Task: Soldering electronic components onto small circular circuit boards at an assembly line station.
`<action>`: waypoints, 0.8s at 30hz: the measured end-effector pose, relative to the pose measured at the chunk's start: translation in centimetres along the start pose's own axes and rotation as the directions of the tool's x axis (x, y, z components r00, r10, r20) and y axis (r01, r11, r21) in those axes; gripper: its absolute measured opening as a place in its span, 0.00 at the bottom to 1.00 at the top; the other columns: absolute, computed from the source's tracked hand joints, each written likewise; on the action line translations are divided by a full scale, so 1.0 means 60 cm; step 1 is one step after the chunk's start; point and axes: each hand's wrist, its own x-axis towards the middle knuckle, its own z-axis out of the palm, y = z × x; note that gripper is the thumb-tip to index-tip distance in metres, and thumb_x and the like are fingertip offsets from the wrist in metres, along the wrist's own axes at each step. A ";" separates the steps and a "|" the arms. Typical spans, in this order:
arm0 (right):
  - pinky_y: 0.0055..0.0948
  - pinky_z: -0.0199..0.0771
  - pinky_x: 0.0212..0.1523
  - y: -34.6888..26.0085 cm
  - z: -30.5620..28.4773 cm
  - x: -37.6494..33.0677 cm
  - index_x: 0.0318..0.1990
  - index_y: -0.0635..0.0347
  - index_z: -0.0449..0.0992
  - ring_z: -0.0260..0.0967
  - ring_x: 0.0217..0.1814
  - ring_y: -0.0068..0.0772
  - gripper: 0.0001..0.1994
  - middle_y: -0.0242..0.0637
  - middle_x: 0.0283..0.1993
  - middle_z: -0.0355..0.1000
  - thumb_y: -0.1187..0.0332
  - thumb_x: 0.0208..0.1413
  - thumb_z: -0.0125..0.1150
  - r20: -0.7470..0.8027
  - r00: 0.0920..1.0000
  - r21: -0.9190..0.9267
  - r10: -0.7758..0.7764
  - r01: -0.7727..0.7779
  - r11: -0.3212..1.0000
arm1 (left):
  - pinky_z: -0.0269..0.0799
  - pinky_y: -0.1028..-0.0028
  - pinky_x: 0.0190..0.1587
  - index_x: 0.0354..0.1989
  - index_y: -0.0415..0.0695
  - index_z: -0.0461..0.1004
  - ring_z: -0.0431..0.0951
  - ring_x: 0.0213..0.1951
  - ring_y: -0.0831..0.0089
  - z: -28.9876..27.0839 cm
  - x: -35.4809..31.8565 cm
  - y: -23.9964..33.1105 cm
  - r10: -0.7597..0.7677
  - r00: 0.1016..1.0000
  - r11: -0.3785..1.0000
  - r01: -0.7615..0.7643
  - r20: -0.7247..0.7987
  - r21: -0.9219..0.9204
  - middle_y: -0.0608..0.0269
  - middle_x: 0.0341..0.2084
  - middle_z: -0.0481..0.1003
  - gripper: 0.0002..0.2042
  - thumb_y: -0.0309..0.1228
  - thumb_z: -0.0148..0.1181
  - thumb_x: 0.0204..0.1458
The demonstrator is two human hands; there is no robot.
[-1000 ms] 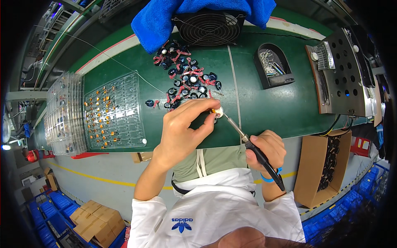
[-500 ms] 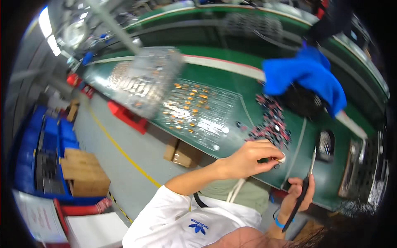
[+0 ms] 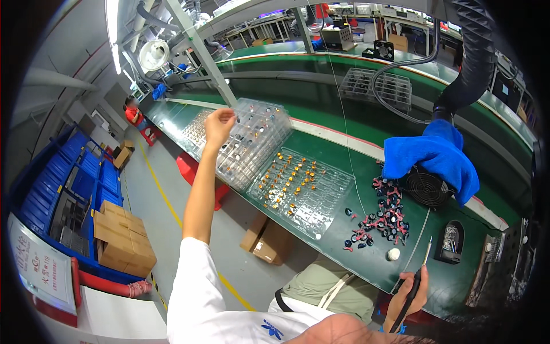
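Since the earlier frame, the left hand (image 3: pixel 219 127) has swung away from the pile of dark-and-pink parts (image 3: pixel 392 215) to the stacked clear trays (image 3: pixel 259 133). In the head view its fingers are curled; whether they grip anything, I cannot tell. The right hand (image 3: pixel 421 294) grasps a soldering iron (image 3: pixel 410 300), tip upward, near a white round piece (image 3: pixel 393 254) on the green bench (image 3: pixel 369 172)
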 end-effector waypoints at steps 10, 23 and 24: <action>0.27 0.70 0.32 -0.010 0.005 0.011 0.65 0.70 0.71 0.71 0.29 0.26 0.21 0.38 0.28 0.78 0.66 0.69 0.58 0.014 0.996 0.002 -0.092 0.092 0.996 | 0.82 0.69 0.44 0.43 0.34 0.83 0.88 0.37 0.66 -0.034 0.015 -0.107 -0.100 0.987 0.974 0.071 0.124 0.215 0.52 0.34 0.86 0.13 0.26 0.73 0.50; 0.26 0.70 0.30 -0.007 -0.007 0.007 0.64 0.70 0.72 0.71 0.27 0.25 0.21 0.38 0.28 0.79 0.64 0.70 0.60 0.023 0.991 -0.016 -0.131 0.131 0.991 | 0.82 0.66 0.45 0.43 0.36 0.84 0.88 0.38 0.60 0.003 -0.020 -0.039 0.101 0.956 0.959 -0.167 0.275 0.229 0.50 0.35 0.85 0.11 0.22 0.69 0.50; 0.27 0.71 0.31 -0.009 -0.004 0.009 0.64 0.70 0.72 0.72 0.27 0.26 0.22 0.39 0.28 0.79 0.64 0.70 0.61 0.018 0.990 -0.025 -0.139 0.140 0.990 | 0.81 0.65 0.46 0.44 0.37 0.84 0.87 0.38 0.59 0.001 -0.008 -0.051 0.053 0.949 0.953 -0.141 0.311 0.267 0.48 0.36 0.85 0.11 0.24 0.68 0.52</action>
